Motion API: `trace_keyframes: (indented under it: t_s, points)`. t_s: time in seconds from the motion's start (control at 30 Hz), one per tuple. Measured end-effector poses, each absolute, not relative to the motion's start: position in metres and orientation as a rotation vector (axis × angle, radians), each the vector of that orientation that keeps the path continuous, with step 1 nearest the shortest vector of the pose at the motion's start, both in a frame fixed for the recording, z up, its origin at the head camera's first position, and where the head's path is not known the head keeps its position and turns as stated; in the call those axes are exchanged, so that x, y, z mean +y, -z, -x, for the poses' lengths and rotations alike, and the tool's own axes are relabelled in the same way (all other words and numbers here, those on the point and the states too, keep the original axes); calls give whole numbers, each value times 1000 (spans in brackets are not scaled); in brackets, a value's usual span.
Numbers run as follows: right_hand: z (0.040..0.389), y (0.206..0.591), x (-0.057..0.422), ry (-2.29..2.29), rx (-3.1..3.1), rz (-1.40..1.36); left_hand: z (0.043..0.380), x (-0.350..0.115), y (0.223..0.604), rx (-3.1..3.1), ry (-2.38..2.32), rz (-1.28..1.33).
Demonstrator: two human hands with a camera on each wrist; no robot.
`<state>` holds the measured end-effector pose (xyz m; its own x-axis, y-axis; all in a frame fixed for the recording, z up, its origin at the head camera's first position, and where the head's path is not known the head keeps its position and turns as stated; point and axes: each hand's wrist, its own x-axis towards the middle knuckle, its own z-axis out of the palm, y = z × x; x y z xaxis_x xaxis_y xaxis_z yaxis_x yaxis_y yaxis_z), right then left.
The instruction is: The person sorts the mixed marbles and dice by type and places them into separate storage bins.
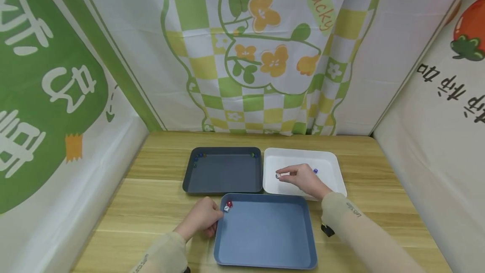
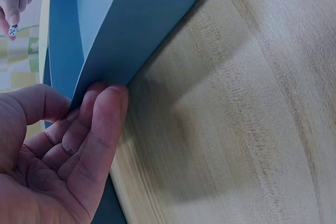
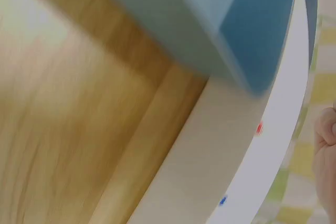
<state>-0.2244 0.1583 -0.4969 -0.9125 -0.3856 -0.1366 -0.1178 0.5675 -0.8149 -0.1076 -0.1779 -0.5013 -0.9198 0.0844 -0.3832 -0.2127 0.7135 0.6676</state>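
Observation:
My right hand (image 1: pixel 303 177) pinches a white die (image 1: pixel 278 175) between thumb and fingertips above the white tray (image 1: pixel 331 159). Dark pips show on that die (image 2: pixel 13 31) in the left wrist view. A blue die (image 1: pixel 315 171) lies in the white tray beside the hand, and the right wrist view also shows a red die (image 3: pixel 259 128) there. At the left side of the blue tray (image 1: pixel 265 233), my left hand (image 1: pixel 204 216) grips the rim, thumb (image 2: pixel 47 100) inside and fingers against the outer wall. In that tray's far left corner sit a red die (image 1: pixel 229 204) and a white die (image 1: pixel 226 209).
A dark grey tray (image 1: pixel 227 174) stands left of the white one, with several small coloured pieces (image 1: pixel 200 155) in its far corners. All three trays sit close together on the wooden table (image 1: pixel 151 180). Patterned cloth (image 1: pixel 261 108) hangs behind, and printed cloths flank both sides.

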Motion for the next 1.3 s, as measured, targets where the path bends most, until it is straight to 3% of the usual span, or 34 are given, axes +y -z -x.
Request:
trace_keyframes:
  t_s: [0.57, 1.3]
  points:
    - [251, 518, 238, 1212, 2705, 115, 107, -177, 500, 2537, -1048, 111]
    - [249, 536, 248, 1035, 2746, 139, 106, -177, 500, 2536, -1063, 120]
